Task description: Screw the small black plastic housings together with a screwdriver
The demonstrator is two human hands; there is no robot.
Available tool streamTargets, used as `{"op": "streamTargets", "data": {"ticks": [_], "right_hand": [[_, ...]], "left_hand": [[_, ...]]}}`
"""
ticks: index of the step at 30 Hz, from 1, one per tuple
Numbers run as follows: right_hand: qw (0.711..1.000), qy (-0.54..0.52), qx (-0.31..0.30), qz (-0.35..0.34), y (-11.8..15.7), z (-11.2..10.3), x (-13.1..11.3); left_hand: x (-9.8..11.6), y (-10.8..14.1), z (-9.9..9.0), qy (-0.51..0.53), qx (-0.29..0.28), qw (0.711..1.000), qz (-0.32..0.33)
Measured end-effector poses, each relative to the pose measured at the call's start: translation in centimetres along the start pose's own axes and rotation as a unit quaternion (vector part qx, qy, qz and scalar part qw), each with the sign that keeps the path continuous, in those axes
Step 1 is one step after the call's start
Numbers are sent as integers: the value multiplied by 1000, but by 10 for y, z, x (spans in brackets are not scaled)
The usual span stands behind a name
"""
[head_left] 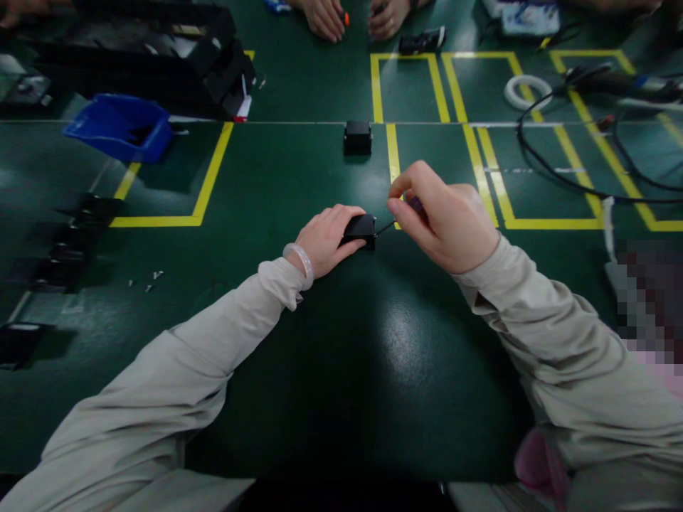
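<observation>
Left hand (324,239): we have it clamped on a small black block (361,227), hiding the block's left end.
Right hand (445,220): closed round a thin-shafted tool (386,227), its handle mostly hidden in our grip; the tip reaches the block's right end, exact contact unclear to us.
Black block: on the tabletop (320,348), between our hands.
Second block (357,138): farther off, well apart.
Co-worker's hands (323,18): cut off at the top.

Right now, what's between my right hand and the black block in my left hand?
In the head view, a thin tool shaft runs from your right hand to the black block.
</observation>
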State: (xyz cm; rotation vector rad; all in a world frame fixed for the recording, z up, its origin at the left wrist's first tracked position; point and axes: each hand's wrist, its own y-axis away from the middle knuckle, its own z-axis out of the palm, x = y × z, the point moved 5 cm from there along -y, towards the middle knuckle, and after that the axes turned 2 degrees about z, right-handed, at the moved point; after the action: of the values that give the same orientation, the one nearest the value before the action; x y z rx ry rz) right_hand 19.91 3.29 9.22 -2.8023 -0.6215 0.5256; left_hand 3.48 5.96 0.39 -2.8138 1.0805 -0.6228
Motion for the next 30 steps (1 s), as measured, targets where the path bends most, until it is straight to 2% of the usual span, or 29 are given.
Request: {"op": "streamTargets", "data": {"ticks": [22, 30], "right_hand": [[1000, -10, -11, 12, -1, 0, 0], [1000, -10, -3, -7, 0, -1, 1]], "left_hand": [[0, 0, 0, 3, -2, 1000, -1], [-1, 0, 0, 4, 4, 1000, 5]]}}
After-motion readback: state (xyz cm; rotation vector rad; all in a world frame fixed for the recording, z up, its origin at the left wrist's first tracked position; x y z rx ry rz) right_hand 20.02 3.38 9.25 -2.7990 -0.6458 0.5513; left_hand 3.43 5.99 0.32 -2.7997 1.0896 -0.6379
